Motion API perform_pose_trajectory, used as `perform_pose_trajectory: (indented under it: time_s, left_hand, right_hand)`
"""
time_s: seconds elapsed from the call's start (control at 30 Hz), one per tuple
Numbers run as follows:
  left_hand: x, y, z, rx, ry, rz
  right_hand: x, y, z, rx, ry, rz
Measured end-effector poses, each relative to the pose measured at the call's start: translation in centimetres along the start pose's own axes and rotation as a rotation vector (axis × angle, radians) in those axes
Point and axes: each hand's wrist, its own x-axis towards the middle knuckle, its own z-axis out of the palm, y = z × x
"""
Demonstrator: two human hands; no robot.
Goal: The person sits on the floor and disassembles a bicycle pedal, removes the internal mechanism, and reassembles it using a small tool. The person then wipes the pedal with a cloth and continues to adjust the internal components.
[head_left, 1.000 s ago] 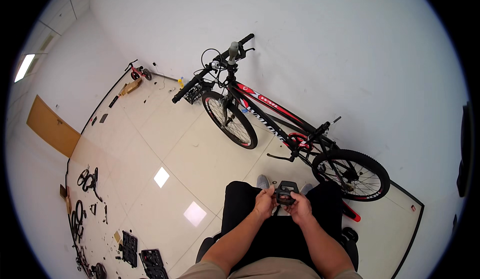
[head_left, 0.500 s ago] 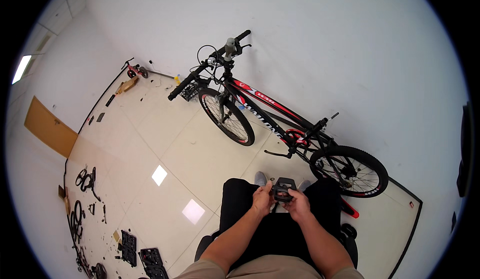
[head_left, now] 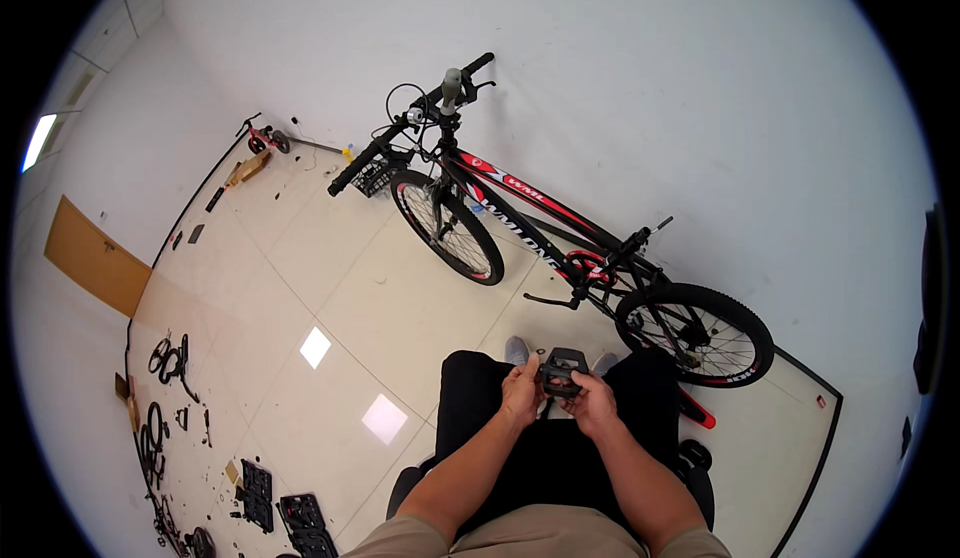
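A black bicycle pedal (head_left: 566, 366) is held up between my two hands, above my lap. My right hand (head_left: 592, 401) grips its right side, thumb on the near edge. At its left edge my left hand (head_left: 522, 390) is closed, fingers pinched around the axle side; the exact grip is partly hidden. In front of me a black and red bicycle (head_left: 540, 223) leans by the white wall, its front wheel to the left. The bare crank arm (head_left: 551, 302) on the near side carries no pedal.
Two open black tool cases (head_left: 257, 496) lie on the floor at lower left, with scattered small parts. Farther left are bicycle parts (head_left: 172, 366). A small red bike (head_left: 267, 140) and cardboard (head_left: 248, 168) sit in the far corner. A red and black saddle (head_left: 698, 410) is beside my right leg.
The view has shifted slightly, so the bicycle and floor appear a little up and left. Both hands still hold the pedal, which has tilted a little.
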Motion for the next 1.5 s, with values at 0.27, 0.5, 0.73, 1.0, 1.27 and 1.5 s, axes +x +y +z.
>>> perform_pose_trajectory:
  time_s: [0.27, 0.5, 0.73, 1.0, 1.27, 1.5]
  left_hand:
    - [0.6, -0.5, -0.9, 0.02, -0.058, 0.034]
    - [-0.3, 0.3, 0.0, -0.041, -0.043, 0.006]
    - [-0.6, 0.3, 0.3, 0.021, 0.009, 0.02]
    - [-0.5, 0.2, -0.1, -0.043, -0.048, 0.043]
    - [0.0, -0.3, 0.0, 0.003, 0.036, 0.063]
    - [0.0, -0.1, 0.2, 0.031, 0.074, 0.063]
  right_hand:
    - [0.1, 0.0, 0.0, 0.01, -0.007, -0.002]
    - [0.0, -0.1, 0.0, -0.003, -0.003, -0.001]
    - [-0.1, -0.2, 0.2, 0.004, -0.007, 0.009]
    - [-0.5, -0.4, 0.7, 0.003, 0.002, 0.003]
    - [-0.4, -0.3, 0.5, -0.004, 0.003, 0.002]
    - [-0.4, -0.4, 0.3, -0.032, -0.018, 0.001]
